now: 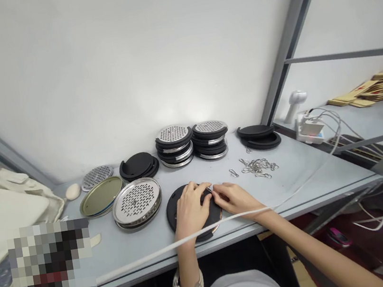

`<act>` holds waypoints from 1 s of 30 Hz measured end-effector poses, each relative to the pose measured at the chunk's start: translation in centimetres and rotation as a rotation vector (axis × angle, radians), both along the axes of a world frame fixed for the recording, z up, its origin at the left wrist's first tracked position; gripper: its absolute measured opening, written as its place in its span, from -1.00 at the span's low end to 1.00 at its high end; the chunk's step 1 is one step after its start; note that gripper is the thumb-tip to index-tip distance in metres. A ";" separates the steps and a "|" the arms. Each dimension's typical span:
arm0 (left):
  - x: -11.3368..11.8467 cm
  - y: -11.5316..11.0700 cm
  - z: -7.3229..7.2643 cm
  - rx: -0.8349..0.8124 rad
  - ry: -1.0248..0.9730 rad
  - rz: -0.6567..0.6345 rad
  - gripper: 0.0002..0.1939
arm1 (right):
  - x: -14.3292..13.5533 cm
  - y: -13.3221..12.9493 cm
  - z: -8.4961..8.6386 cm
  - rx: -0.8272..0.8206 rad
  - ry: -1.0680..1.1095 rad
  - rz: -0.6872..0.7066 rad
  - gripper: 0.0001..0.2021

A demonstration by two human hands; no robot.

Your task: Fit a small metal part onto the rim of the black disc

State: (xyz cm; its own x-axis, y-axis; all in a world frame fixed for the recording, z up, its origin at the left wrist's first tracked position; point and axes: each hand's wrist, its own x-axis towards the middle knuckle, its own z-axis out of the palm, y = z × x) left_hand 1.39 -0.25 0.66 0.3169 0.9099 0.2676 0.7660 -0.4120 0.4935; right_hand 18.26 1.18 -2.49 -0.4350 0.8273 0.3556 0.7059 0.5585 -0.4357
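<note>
My left hand lies over a round black case near the table's front edge, its fingers curled and its thumb and index finger bent toward the case's right side. My right hand meets it there, fingertips pinched on a small silver metal clip mostly covered by the fingers. A copper-coloured rim shows at the case's lower right. Beyond my right hand lies a loose pile of silver metal clips, with a few lying apart.
Two stacks of black-rimmed perforated discs stand by the wall. To the left are black cases, a perforated metal plate and an olive lid. More black cases sit right. A white cable crosses the front.
</note>
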 end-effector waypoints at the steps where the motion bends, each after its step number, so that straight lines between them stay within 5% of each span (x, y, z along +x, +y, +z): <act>1: 0.0 0.1 0.0 -0.002 -0.007 0.000 -0.71 | 0.0 0.0 0.0 0.008 0.006 -0.008 -0.80; 30: -0.1 0.2 -0.3 -0.002 -0.026 -0.017 -0.74 | -0.1 -0.2 0.6 0.005 0.019 -0.030 -0.83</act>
